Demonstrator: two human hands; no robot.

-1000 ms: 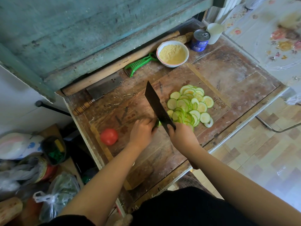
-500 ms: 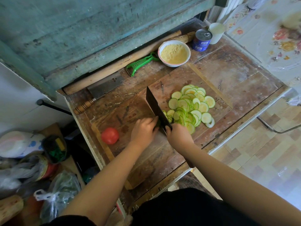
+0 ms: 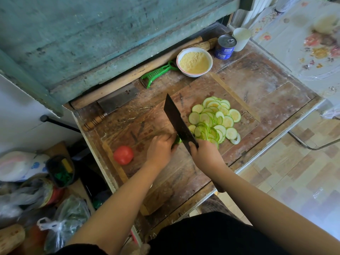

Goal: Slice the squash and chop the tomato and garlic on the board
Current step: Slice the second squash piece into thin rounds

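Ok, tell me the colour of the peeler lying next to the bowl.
Bright green, seen in the head view: the peeler lies beside the bowl.

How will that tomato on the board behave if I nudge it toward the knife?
The tomato looks round and whole, so it will probably roll rather than slide. Its skin looks smooth and glossy, likely slippery under fingertips. It sits near the board edge, so a careless push might send it off.

Right hand (image 3: 203,153) gripping cleaver (image 3: 177,122), left hand (image 3: 160,149) holding squash stub (image 3: 177,140), slices (image 3: 214,119) beside
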